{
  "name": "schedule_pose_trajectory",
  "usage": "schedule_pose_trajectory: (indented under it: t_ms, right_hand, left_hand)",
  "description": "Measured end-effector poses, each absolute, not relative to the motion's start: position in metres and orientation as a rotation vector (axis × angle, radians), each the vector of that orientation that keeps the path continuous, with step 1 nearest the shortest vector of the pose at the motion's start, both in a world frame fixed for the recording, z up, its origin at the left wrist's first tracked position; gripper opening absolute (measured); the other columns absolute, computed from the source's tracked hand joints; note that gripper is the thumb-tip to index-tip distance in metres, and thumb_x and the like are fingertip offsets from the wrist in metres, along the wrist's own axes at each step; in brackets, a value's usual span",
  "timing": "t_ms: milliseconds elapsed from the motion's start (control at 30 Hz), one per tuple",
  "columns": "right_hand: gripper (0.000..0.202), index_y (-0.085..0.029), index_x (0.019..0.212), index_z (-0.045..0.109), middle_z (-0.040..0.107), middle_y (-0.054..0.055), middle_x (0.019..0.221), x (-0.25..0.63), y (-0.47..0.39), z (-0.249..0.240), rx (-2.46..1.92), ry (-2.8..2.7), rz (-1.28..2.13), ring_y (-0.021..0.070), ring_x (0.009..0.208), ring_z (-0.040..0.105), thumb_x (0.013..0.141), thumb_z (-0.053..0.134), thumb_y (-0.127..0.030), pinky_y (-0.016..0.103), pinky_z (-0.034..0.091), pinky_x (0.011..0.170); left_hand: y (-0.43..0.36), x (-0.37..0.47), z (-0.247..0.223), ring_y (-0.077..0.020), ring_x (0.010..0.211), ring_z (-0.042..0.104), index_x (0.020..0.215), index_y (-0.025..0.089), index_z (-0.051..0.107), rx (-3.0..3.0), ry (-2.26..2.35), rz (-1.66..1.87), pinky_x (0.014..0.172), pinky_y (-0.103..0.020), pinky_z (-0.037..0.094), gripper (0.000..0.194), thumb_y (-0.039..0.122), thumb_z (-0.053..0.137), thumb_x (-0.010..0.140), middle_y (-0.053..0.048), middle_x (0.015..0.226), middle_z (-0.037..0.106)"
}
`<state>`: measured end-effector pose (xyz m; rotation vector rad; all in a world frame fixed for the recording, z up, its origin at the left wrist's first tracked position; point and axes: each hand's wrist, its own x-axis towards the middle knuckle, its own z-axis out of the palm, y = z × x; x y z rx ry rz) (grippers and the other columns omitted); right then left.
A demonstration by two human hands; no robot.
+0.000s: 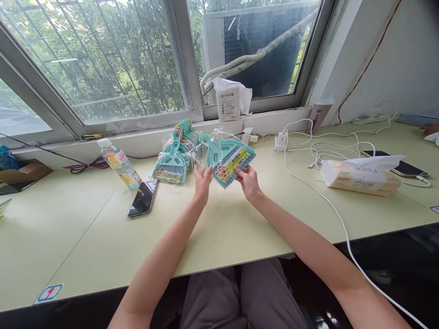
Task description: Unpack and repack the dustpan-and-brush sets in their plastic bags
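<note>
A mini dustpan and brush set (229, 160), turquoise with blue-grey bristles and a yellow-green printed label, is tilted above the table in clear plastic wrap. Its handle points to the upper left. My right hand (249, 183) grips the lower right edge, thumb over the label and fingers behind. My left hand (203, 183) is closed at the left edge, its thumb against the side; the other fingers are partly hidden. Just left of it stands a row of similar wrapped dustpan and brush sets (170, 164), with turquoise and reddish handles.
On the left are a drink bottle (120, 164) and a phone (143, 198). To the right lie a tissue pack (360, 177), tangled white cables (332, 151) and a dark tablet-like device (398, 163). A white paper package (229, 101) stands on the window sill. Another person's hand (430, 130) shows far right.
</note>
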<state>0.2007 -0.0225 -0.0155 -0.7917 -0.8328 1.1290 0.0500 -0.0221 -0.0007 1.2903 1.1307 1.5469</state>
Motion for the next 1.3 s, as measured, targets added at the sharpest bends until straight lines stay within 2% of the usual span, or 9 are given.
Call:
schedule_pose_trajectory:
  t_ms: [133,233,367,500,633,967,1100,1200,1300]
  right_hand:
    - [0.044,-0.02,0.096,0.059,0.069,0.008,0.106,0.195,-0.025,-0.019,-0.796,-0.84,1.147,0.0242,0.101,0.066,0.062,0.08,-0.039,0.04,0.06,0.084]
    - [0.041,-0.02,0.093,0.059,0.07,0.007,0.106,0.197,-0.025,-0.02,-0.789,-0.803,1.13,0.0243,0.101,0.067,0.062,0.08,-0.035,0.039,0.06,0.082]
    - [0.038,-0.02,0.095,0.06,0.07,0.007,0.107,0.206,-0.018,-0.022,-0.8,-0.797,1.091,0.0243,0.1,0.067,0.063,0.078,-0.033,0.039,0.06,0.081]
    - [0.043,-0.021,0.099,0.06,0.069,0.006,0.108,0.207,-0.012,-0.028,-0.777,-0.847,1.114,0.0233,0.1,0.067,0.064,0.079,-0.035,0.039,0.06,0.085]
    - [0.04,-0.02,0.095,0.059,0.07,0.006,0.103,0.2,-0.014,-0.031,-0.79,-0.887,1.159,0.0232,0.098,0.068,0.064,0.079,-0.037,0.041,0.059,0.086]
    - [0.033,-0.021,0.094,0.059,0.071,0.004,0.103,0.206,-0.011,-0.027,-0.798,-0.882,1.217,0.0194,0.094,0.069,0.068,0.076,-0.031,0.036,0.058,0.088]
    - [0.023,-0.019,0.089,0.06,0.073,0.006,0.088,0.212,-0.008,-0.021,-0.904,-0.917,1.301,0.0198,0.079,0.071,0.081,0.065,-0.04,0.039,0.059,0.082]
    - [0.031,-0.017,0.085,0.062,0.072,0.009,0.081,0.225,-0.004,-0.017,-1.057,-1.032,1.149,0.0217,0.074,0.07,0.091,0.049,-0.045,0.042,0.059,0.079]
    - [0.027,-0.017,0.095,0.065,0.072,0.01,0.092,0.242,-0.002,-0.017,-1.208,-1.228,0.72,0.0227,0.086,0.069,0.093,0.042,-0.031,0.044,0.055,0.086]
  left_hand:
    - [-0.025,0.058,-0.002,-0.0232,0.114,0.062,0.131,0.02,0.047,1.002,0.841,1.328,0.098,-0.038,0.05,0.051,0.038,0.063,0.086,-0.01,0.124,0.064]
    - [-0.031,0.067,-0.01,-0.024,0.114,0.062,0.126,0.02,0.052,0.994,0.797,1.211,0.099,-0.039,0.049,0.047,0.037,0.065,0.084,-0.01,0.128,0.063]
    - [-0.029,0.073,-0.022,-0.0287,0.115,0.062,0.126,0.022,0.054,1.033,0.772,0.994,0.097,-0.046,0.049,0.051,0.045,0.066,0.082,-0.014,0.13,0.061]
    - [-0.016,0.067,-0.025,-0.0256,0.122,0.058,0.121,0.02,0.057,0.966,0.755,1.165,0.1,-0.043,0.047,0.045,0.041,0.065,0.083,-0.011,0.126,0.064]
    - [-0.015,0.06,-0.017,-0.0235,0.113,0.062,0.114,0.015,0.059,0.965,0.693,1.318,0.101,-0.039,0.046,0.039,0.027,0.069,0.077,-0.01,0.116,0.068]
    - [-0.014,0.064,-0.027,-0.0226,0.1,0.066,0.116,0.017,0.054,1.052,0.821,1.259,0.084,-0.04,0.056,0.041,0.029,0.065,0.079,-0.01,0.117,0.066]
    - [0.002,0.05,-0.032,-0.0242,0.092,0.069,0.122,0.017,0.05,1.034,0.841,1.261,0.082,-0.046,0.058,0.05,0.023,0.065,0.075,-0.01,0.112,0.068]
    - [0.014,0.031,-0.031,-0.0232,0.084,0.071,0.128,0.021,0.045,1.001,0.794,1.274,0.077,-0.047,0.061,0.057,0.021,0.063,0.074,-0.009,0.111,0.067]
    - [0.021,0.012,-0.027,-0.0204,0.077,0.072,0.132,0.024,0.041,0.969,0.788,1.255,0.068,-0.04,0.063,0.061,0.021,0.061,0.074,-0.007,0.111,0.067]
